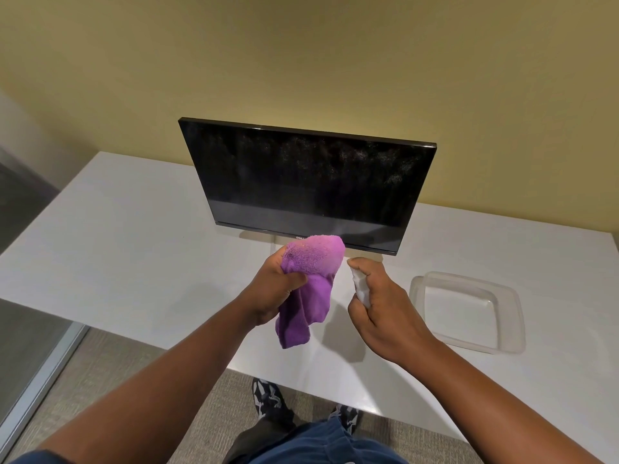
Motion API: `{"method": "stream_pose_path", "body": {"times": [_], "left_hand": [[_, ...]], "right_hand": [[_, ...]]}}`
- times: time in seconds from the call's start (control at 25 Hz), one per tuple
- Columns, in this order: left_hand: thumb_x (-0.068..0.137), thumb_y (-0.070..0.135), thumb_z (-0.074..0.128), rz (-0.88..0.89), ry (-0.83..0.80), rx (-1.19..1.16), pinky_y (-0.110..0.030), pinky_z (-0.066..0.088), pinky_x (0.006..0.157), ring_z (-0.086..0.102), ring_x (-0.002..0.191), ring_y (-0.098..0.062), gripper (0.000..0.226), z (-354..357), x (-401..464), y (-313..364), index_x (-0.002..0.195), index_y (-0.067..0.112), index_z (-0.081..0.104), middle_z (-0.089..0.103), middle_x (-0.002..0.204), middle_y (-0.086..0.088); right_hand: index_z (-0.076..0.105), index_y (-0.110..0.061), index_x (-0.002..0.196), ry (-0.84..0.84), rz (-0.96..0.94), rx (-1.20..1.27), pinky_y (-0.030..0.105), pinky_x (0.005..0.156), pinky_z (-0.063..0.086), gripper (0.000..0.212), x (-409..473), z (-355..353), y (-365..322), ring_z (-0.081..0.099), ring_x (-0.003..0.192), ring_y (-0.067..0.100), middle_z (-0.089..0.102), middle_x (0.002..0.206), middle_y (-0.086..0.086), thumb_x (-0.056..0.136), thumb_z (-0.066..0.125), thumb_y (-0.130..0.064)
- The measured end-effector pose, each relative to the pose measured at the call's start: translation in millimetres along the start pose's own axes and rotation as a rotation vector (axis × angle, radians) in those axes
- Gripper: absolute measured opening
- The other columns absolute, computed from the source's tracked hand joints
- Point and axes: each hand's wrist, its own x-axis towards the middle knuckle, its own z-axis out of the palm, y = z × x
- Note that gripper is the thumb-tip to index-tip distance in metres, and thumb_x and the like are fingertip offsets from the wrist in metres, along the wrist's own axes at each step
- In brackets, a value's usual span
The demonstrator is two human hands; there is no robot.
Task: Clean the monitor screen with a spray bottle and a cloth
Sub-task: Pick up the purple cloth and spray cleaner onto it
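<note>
Two bare forearms reach out from the bottom of the view, over dark blue clothing and a pair of patterned shoes (268, 398) standing on grey carpet (110, 373). Beyond them, the left hand (278, 289) is curled tightly around a purple cloth (310, 283), with the bunched upper part of the cloth sticking up above the fist and a loose end hanging down below it. Just beside it, the right hand (382, 306) is wrapped around a small white spray bottle (361, 289); most of the bottle is hidden inside the grip, and the forefinger lies over its top. Both hands hover above the white bench (134, 246), close together but not touching, just in front of the lower edge of the monitor (308, 182).

That monitor stands upright near the back of the bench, against a yellowish wall (301, 55). Its dark screen is off and carries a fine pale speckling across the upper and right areas, while the lower band looks darker and smoother. From this angle the top of the cloth overlaps the bottom bezel, though whether it touches cannot be told.

To the right of the hands, a shallow clear plastic tray (469, 311) rests on the bench, apart from everything else.
</note>
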Motion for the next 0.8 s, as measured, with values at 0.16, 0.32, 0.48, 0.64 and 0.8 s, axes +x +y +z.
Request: {"method": "stream_pose_path", "body": {"times": [0.16, 0.32, 0.48, 0.64, 0.8], "left_hand": [[0.098, -0.007, 0.057, -0.033, -0.024, -0.088, -0.034, 0.061, 0.084, 0.066, 0.111, -0.031, 0.042, 1, 2, -3, 0.126, 0.025, 0.058, 0.067, 0.114, -0.009], [0.098, -0.006, 0.057, -0.061, -0.031, -0.118, -0.032, 0.061, 0.08, 0.067, 0.106, -0.028, 0.04, 3, 4, -4, 0.124, 0.023, 0.059, 0.067, 0.111, -0.008], [0.096, -0.009, 0.058, -0.078, -0.044, -0.101, -0.042, 0.06, 0.093, 0.065, 0.112, -0.034, 0.046, 3, 7, -9, 0.134, 0.016, 0.056, 0.067, 0.115, -0.011], [0.095, -0.011, 0.058, -0.038, -0.013, -0.006, -0.042, 0.058, 0.097, 0.065, 0.114, -0.035, 0.047, 4, 9, -12, 0.131, 0.019, 0.057, 0.068, 0.116, -0.012], [0.097, -0.01, 0.056, -0.068, 0.001, -0.113, -0.034, 0.061, 0.084, 0.066, 0.107, -0.029, 0.042, 4, 8, -9, 0.124, 0.022, 0.06, 0.069, 0.108, -0.007]], "right_hand": [[0.027, -0.035, 0.136, 0.061, -0.038, 0.01, 0.029, 0.081, 0.042, 0.054, -4, 2, -1, 0.055, 0.092, 0.013, 0.056, 0.132, 0.006, 0.09, 0.049, -0.017], [0.031, -0.031, 0.133, 0.137, -0.062, 0.012, 0.029, 0.075, 0.043, 0.052, -3, 2, -1, 0.055, 0.084, 0.014, 0.059, 0.122, 0.007, 0.089, 0.052, -0.013], [0.033, -0.029, 0.135, 0.088, -0.097, 0.018, 0.033, 0.073, 0.05, 0.051, -6, 2, 1, 0.06, 0.085, 0.02, 0.059, 0.122, 0.007, 0.09, 0.054, -0.015], [0.034, -0.029, 0.137, 0.05, -0.092, 0.004, 0.041, 0.075, 0.054, 0.049, -5, 2, 2, 0.062, 0.089, 0.026, 0.058, 0.122, 0.005, 0.092, 0.05, -0.018], [0.033, -0.03, 0.131, 0.122, -0.081, -0.014, 0.037, 0.068, 0.053, 0.052, -5, -4, 8, 0.061, 0.078, 0.028, 0.059, 0.112, 0.009, 0.089, 0.054, -0.008]]}}
